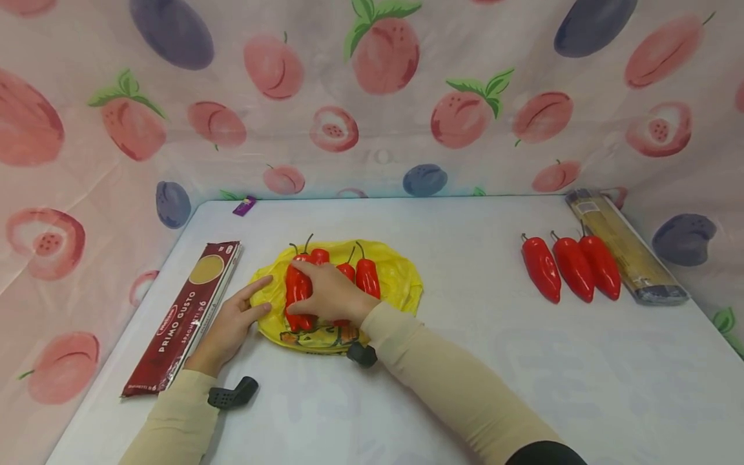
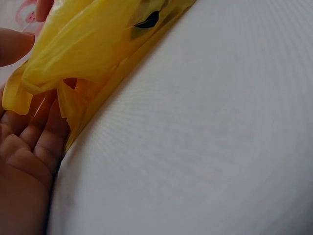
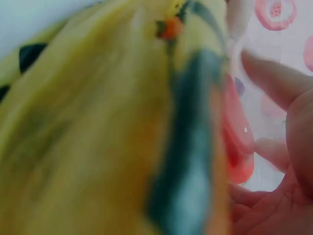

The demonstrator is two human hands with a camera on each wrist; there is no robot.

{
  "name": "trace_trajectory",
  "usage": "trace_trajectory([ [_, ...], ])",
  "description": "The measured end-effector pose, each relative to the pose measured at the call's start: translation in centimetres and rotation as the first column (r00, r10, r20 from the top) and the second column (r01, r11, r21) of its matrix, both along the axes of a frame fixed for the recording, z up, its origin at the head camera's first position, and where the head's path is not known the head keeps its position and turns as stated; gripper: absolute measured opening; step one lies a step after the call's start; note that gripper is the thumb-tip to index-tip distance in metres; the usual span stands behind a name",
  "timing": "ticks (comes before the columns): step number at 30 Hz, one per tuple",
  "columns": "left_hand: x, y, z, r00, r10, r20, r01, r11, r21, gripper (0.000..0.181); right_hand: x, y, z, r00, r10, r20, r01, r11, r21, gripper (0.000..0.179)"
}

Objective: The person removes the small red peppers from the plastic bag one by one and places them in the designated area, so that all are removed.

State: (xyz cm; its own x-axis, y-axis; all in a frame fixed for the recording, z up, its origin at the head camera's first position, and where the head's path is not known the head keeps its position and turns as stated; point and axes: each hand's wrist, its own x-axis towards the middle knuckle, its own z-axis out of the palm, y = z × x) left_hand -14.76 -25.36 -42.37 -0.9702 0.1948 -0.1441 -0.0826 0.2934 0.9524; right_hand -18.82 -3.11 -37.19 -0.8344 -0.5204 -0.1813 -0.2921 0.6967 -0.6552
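Note:
A yellow plastic bag point(image 1: 403, 278) lies flat on the table with several red chili peppers point(image 1: 367, 278) on top of it. My right hand point(image 1: 334, 294) reaches over them, index finger and thumb spread across the leftmost pepper point(image 1: 298, 284). In the right wrist view a fingertip meets the side of a red pepper point(image 3: 238, 132), while another finger stands apart from it. My left hand point(image 1: 229, 326) is at the bag's left edge. In the left wrist view its fingers point(image 2: 46, 142) lie behind the loose bag edge point(image 2: 73, 54), with the thumb apart from the plastic.
A dark red spaghetti packet point(image 1: 183, 316) lies left of my left hand. Three more red peppers point(image 1: 575, 268) lie at the right, next to a clear pack of spaghetti point(image 1: 630, 252). A small purple packet point(image 1: 245, 206) sits at the back left. Fruit-patterned cloth point(image 1: 372, 129) rises behind the table.

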Motion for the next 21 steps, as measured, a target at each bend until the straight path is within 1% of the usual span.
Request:
trace_trajectory([
  [2,-0.01,0.03,-0.01,1.000,0.002,0.000,-0.002,1.000,0.002,0.059,0.11,-0.17,-0.15,1.000,-0.006,-0.020,0.006,1.000,0.023,0.089],
  [6,-0.04,0.11,-0.10,1.000,0.003,-0.003,-0.003,1.000,0.007,0.059,0.31,-0.48,-0.31,0.999,-0.028,-0.030,0.029,0.999,0.039,0.092],
  [9,-0.05,0.07,-0.16,1.000,0.002,-0.003,-0.002,1.000,0.010,0.059,0.41,-0.70,-0.24,0.999,-0.046,-0.021,0.047,0.998,0.050,0.090],
  [13,-0.03,0.00,-0.10,1.000,0.002,-0.003,-0.002,1.000,-0.010,0.059,0.47,-0.88,-0.10,0.998,-0.065,-0.009,0.066,0.996,0.061,0.091],
  [17,-0.05,-0.04,-0.04,1.000,0.001,-0.008,-0.001,0.999,-0.032,0.058,0.42,-0.79,-0.13,0.998,-0.061,0.002,0.061,0.997,0.044,0.091],
  [21,-0.06,-0.09,-0.09,1.000,0.002,-0.005,-0.002,1.000,-0.019,0.059,0.30,-0.65,-0.30,0.998,-0.067,0.012,0.066,0.998,0.012,0.090],
])
